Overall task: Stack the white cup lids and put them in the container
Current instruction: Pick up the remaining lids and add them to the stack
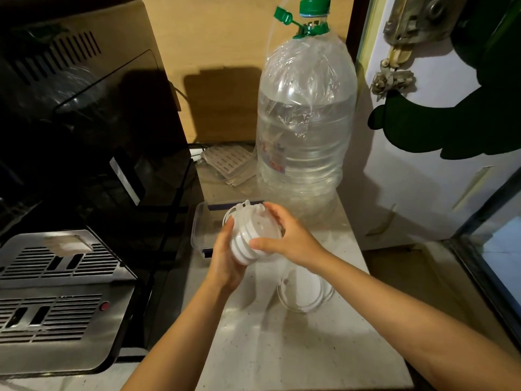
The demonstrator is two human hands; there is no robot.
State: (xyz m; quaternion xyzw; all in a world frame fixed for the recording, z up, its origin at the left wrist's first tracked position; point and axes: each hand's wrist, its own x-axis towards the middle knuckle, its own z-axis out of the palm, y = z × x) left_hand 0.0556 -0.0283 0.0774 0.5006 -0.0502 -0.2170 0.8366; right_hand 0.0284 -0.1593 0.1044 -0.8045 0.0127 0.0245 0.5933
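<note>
- Both hands, left hand (225, 258) and right hand (287, 235), grip one stack of white lids (251, 235); exact count unclear.
- The stack hides part of the clear container (198, 230).
- More lids (306, 292) lie blurry on the bench (296, 348).

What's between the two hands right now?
The stack of white cup lids, pressed between the left hand and right hand, above the clear container. Head view shows it.

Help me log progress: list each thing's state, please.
stack of white lids: held sideways between both hands, above the container
left hand: gripping stack
right hand: gripping stack
container: open
loose lids: lying on the counter
water bottle: upright, capped, partly full
</note>
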